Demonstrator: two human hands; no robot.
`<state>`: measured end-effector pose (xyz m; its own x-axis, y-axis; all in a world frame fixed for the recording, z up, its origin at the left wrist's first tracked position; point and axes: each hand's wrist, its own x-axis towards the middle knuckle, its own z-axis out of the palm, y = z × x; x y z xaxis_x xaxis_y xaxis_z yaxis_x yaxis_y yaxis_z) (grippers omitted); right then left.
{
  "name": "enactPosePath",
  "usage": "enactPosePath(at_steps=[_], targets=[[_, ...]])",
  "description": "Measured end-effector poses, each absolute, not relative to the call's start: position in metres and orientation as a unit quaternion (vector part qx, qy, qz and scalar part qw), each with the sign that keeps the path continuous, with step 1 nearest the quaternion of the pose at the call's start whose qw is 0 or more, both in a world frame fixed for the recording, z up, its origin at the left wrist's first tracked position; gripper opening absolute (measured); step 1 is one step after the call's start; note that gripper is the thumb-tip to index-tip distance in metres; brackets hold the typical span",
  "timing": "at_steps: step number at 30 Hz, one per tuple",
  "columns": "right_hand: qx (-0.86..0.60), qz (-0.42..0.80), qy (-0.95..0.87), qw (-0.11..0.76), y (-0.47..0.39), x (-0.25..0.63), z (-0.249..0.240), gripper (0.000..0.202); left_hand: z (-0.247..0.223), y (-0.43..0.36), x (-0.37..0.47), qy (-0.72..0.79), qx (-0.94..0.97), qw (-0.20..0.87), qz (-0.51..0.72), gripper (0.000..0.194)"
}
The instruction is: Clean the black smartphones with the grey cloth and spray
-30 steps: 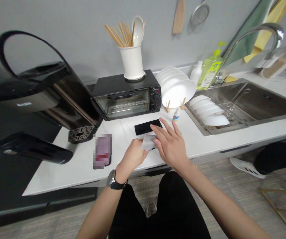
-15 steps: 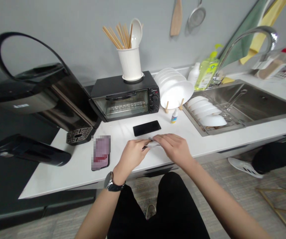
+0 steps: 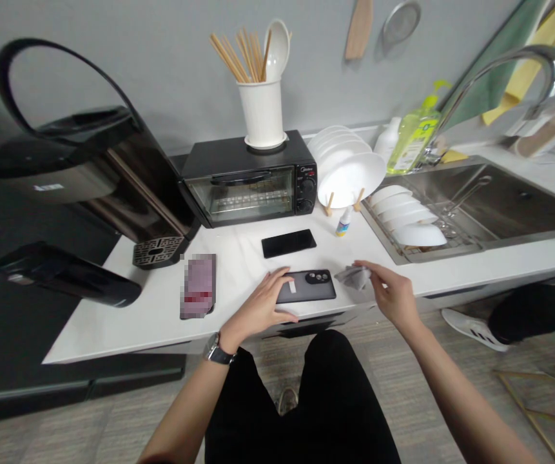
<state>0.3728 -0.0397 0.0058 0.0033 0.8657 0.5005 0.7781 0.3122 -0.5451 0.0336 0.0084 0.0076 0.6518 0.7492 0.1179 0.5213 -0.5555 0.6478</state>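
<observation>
A dark grey smartphone [image 3: 306, 293] lies flat on the white counter, its back with the camera lenses facing up. Around its left end is my left hand [image 3: 262, 303], thumb and fingers apart; whether they touch the edges is hard to tell. My right hand [image 3: 396, 293] pinches a grey cloth [image 3: 353, 277] just right of the phone, and the cloth hangs down at the counter. Behind the phone rests a second phone, a black one [image 3: 289, 243]. Near the plates stands a small white bottle [image 3: 343, 222] with a blue and yellow label.
A blurred-out phone-shaped thing [image 3: 198, 287] and a dark flask [image 3: 69, 277] are on the left, by a black drink machine [image 3: 113, 174]. At the back are a toaster oven [image 3: 253, 187], racked plates [image 3: 349, 177] and a sink [image 3: 494, 200]. Another person's shoe [image 3: 473, 328] shows at right.
The grey smartphone, mostly hidden by my hands before, now lies in view on the counter. My right hand has moved right with the cloth, and my left hand's fingers have spread.
</observation>
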Motion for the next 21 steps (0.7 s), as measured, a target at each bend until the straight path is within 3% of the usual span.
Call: enactPosePath(at_steps=[3,8,12,16,21], targets=[[-0.639,0.008,-0.620,0.456,-0.040,0.358,0.013,0.037,0.007,0.006,0.027,0.405,0.838,0.290,0.225,0.081],[-0.625,-0.016,-0.711,0.322,-0.039,0.314,-0.011,0.042,-0.005,0.004,0.021,0.450,0.808,0.274,0.263,0.094],[-0.618,-0.040,-0.730,0.290,-0.033,0.270,-0.029,0.050,-0.008,0.005,0.023,0.464,0.794,0.281,0.273,0.106],[-0.584,0.002,-0.762,0.278,-0.028,0.212,-0.024,0.049,-0.010,0.006,0.023,0.462,0.796,0.279,0.273,0.104],[-0.441,0.060,-0.854,0.268,-0.042,0.186,-0.016,0.051,-0.017,0.005,0.020,0.470,0.787,0.265,0.299,0.094]])
